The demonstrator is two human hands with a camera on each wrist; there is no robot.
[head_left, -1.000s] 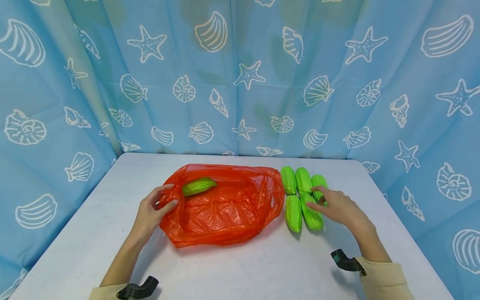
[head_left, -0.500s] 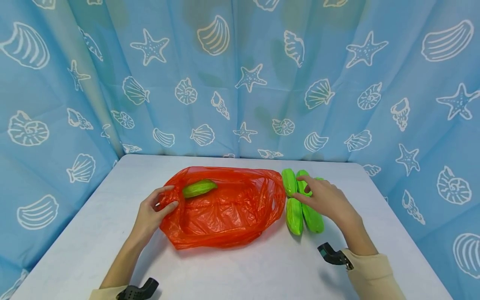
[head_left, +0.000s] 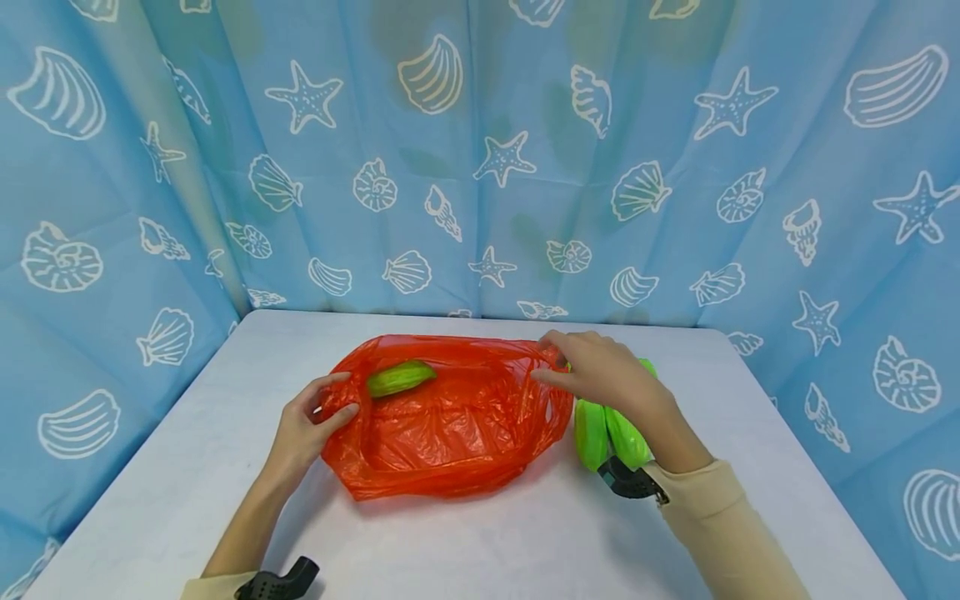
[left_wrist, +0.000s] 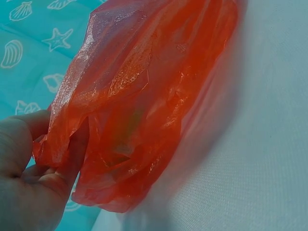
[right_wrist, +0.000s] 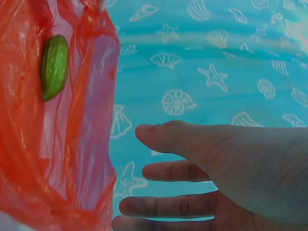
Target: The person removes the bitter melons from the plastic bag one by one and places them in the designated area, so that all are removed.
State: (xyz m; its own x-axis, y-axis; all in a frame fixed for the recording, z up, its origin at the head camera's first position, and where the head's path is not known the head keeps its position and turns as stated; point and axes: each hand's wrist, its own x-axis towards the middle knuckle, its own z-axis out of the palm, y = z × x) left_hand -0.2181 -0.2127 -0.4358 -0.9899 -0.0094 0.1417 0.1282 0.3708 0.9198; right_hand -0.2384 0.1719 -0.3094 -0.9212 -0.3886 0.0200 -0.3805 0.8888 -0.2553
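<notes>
A red plastic bag [head_left: 442, 433] lies with its mouth facing up, and inside at its left sits one short, ridged green gourd-like vegetable [head_left: 401, 377]. My left hand [head_left: 300, 425] holds the bag's left edge; the left wrist view shows thin red plastic pinched between thumb and fingers. Over the bag's right rim is my right hand [head_left: 603, 375], fingers extended and thumb apart. Seen from the right wrist, this hand [right_wrist: 207, 168] has nothing between thumb and fingers, beside the bag [right_wrist: 24, 120].
Right of the bag lie several more green vegetables [head_left: 626, 437], partly hidden under the right hand and forearm. The white table [head_left: 465, 550] ends at the back against a blue curtain [head_left: 480, 217] with white shell and starfish prints.
My right hand has moved left, from above the green vegetables to the bag's right rim. My left hand stays on the bag's left edge.
</notes>
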